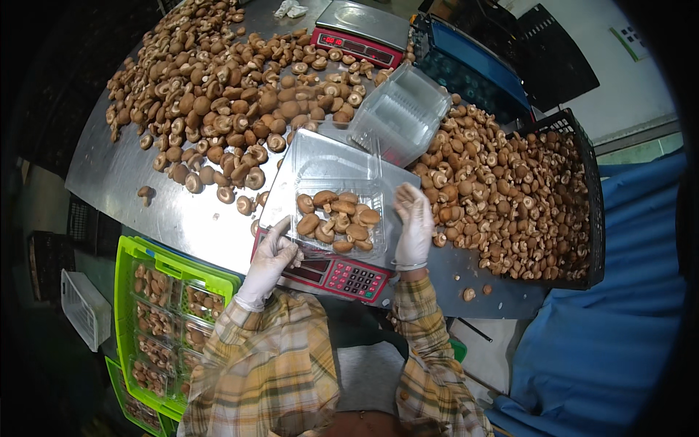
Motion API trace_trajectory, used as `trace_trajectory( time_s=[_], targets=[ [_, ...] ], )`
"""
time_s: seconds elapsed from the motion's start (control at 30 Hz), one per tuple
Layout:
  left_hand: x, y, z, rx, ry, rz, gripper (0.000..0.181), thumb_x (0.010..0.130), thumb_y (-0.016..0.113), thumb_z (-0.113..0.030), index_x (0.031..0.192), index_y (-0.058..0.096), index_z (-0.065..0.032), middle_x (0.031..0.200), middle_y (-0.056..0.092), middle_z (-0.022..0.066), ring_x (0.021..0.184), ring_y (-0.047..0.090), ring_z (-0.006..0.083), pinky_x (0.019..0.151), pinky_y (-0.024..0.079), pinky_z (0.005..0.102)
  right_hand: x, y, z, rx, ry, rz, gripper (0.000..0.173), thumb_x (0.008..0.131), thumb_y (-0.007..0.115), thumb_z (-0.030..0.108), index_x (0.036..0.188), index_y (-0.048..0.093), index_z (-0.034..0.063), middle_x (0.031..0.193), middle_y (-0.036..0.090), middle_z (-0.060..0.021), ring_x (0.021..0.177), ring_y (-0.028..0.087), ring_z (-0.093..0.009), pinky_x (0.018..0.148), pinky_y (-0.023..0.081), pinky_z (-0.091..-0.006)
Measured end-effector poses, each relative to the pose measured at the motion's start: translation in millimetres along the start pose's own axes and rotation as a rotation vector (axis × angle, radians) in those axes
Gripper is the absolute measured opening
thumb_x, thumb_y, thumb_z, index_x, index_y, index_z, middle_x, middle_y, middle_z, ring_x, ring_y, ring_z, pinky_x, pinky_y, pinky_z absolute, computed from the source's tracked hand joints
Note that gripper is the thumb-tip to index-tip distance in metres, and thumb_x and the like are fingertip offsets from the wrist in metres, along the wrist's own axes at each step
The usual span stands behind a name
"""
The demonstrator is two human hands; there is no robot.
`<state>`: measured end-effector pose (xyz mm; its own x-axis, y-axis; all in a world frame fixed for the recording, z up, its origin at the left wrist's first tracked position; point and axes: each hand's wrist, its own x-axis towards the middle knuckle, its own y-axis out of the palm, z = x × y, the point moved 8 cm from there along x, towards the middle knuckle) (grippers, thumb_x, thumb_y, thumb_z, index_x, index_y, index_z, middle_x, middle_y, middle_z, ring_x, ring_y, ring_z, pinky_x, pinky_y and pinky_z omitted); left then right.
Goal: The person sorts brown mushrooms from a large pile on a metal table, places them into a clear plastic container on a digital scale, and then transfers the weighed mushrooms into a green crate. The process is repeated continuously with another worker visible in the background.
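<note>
In front of me a clear plastic clamshell container (382, 229) stands with its lid raised on a red-framed digital scale (357, 281). Several brown shiitake mushrooms (343, 207) lie inside it. My left hand (273, 254), in a thin white glove, is at the container's lower left corner, index finger stretched out and the others half curled; whether it touches the plastic I cannot tell. Beside the container's right wall, my gloved right hand (413, 224) is raised with slightly bent fingers and nothing visible in it. The scale's display is partly behind my left hand.
Loose shiitake (207, 104) cover the metal table's (120, 175) far left. More spill from a black crate (595, 229) at right. Nested clear containers (401, 112) lie behind the scale, near a second scale (355, 35). A green crate (123, 306) holds packed mushrooms at lower left.
</note>
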<state>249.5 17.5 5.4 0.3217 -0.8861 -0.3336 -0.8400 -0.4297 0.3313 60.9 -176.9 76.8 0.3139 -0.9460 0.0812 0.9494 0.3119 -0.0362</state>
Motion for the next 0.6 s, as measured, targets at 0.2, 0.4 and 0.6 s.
trace_trajectory(
  time_s=[0.2,0.4,0.6],
  targets=[
    [0,5,-1,0.011,0.042,0.022,0.056,0.094,0.051,-0.002,0.145,0.028,-0.0010,0.076,0.057,0.0024,0.067,0.054,0.0075,0.064,0.045,0.0205,60,14,-46,0.060,0.355,0.216,0.057,0.100,0.045,0.035,0.143,0.031,0.0003,0.133,0.049,-0.0168,0.120,0.050,-0.025,0.099,0.043,-0.0386],
    [-13,2,3,-0.057,0.007,-0.080,0.051,0.097,0.049,-0.010,0.144,0.031,-0.0030,0.078,0.060,0.0044,0.069,0.056,0.0082,0.065,0.046,0.0202,52,18,14,0.216,0.089,0.288,0.053,0.099,0.044,0.041,0.134,0.043,0.0012,0.118,0.054,-0.0137,0.109,0.054,-0.024,0.094,0.045,-0.0361],
    [-29,8,9,-0.148,0.010,-0.110,0.060,0.097,0.054,-0.028,0.145,0.027,-0.0033,0.086,0.063,0.0054,0.074,0.060,0.0105,0.068,0.048,0.0227,-19,-7,-8,-0.698,-0.158,0.379,0.020,0.097,0.055,0.022,0.105,0.060,0.0043,0.086,0.062,-0.0072,0.076,0.059,-0.010,0.062,0.047,-0.0253]
  ],
)
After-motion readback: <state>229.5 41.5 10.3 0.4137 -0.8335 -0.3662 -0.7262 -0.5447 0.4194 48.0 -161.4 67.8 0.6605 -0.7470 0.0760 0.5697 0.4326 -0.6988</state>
